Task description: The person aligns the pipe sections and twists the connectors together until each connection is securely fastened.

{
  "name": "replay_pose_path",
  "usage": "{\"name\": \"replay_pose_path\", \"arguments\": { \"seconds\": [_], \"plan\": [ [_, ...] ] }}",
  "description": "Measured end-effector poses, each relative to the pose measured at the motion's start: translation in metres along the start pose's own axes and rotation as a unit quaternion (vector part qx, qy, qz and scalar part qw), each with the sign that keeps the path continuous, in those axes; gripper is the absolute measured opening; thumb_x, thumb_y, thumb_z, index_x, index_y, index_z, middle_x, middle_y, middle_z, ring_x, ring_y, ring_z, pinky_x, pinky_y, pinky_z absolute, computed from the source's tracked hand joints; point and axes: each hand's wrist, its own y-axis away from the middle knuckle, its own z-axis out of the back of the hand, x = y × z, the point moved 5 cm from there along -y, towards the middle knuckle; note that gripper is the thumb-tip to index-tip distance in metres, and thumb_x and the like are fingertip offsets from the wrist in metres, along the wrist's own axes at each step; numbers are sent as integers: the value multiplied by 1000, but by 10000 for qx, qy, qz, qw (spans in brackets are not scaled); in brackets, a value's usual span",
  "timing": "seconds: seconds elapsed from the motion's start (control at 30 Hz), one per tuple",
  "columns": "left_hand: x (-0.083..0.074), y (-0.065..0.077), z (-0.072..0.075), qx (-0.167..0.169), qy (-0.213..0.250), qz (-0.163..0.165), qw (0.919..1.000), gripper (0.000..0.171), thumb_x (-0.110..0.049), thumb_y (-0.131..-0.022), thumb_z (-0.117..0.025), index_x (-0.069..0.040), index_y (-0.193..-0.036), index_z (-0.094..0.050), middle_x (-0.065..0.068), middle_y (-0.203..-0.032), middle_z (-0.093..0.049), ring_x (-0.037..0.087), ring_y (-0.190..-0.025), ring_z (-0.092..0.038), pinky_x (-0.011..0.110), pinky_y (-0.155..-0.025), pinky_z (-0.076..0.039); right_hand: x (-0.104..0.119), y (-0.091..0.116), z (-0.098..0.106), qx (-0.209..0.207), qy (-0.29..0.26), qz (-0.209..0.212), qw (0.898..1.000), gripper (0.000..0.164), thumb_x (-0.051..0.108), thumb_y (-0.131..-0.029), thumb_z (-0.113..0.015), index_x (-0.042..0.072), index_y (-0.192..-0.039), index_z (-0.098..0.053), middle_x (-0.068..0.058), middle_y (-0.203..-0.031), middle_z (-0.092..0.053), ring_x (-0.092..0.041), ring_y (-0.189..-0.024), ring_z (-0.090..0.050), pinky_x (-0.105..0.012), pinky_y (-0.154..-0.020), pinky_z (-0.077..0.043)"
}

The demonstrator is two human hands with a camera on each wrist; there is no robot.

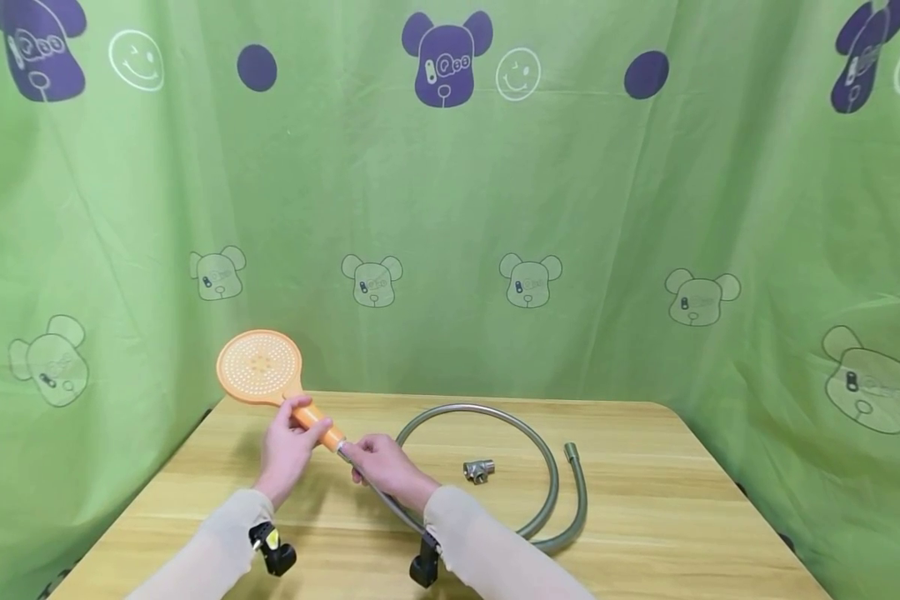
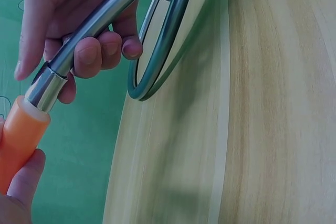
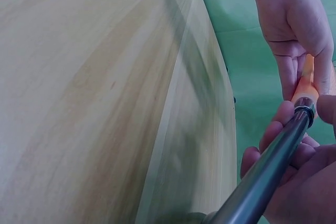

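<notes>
An orange hand shower with a round white nozzle face is held up over the left of the table. My left hand grips its handle. At the handle's lower end, my right hand holds the grey metal shower hose by its end. The hose's silver connector meets the pale end of the orange handle in the left wrist view. Seen from the right wrist, the hose runs across the right fingers, and connector and handle stand in line.
The hose loops over the wooden table, its other end lying to the right. Within the loop sits a small metal tee fitting. A green printed curtain encloses the table at the back and sides.
</notes>
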Motion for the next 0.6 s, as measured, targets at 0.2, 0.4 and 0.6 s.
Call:
{"name": "replay_pose_path", "arguments": {
  "seconds": [0.2, 0.4, 0.6],
  "plan": [
    [-2, 0, -1, 45, 16, 26, 10000, 55, -12, -89, -76, -10, -137, -49, 22, -118, -59, 18, -93, -66, 24, -80, -60, 2, 1, -1, 61, 30, 93, 9999, 18, 22, -92, -72, 6, -85, -67, 1, -64, -59, -9, -56, -49, -21, -51, -38],
    [-5, 1, -1, -12, -41, -39, 10000, 55, -12, -88, -77, -11, -137, -51, 22, -117, -60, 18, -92, -66, 22, -77, -59, 2, 0, 0, 134, 97, 140, 9998, 27, 26, -98, -65, 7, -79, -70, 3, -59, -55, -9, -53, -44, -21, -49, -33],
    [-9, 2, -1, -20, -173, -114, 9998, 54, -13, -89, -77, -12, -137, -51, 22, -118, -61, 22, -97, -66, 20, -76, -58, -1, -2, 3, 97, -79, -32, 9999, 24, 26, -95, -69, 3, -101, -67, -2, -65, -63, -13, -58, -54, -22, -52, -39]
  ]
}}
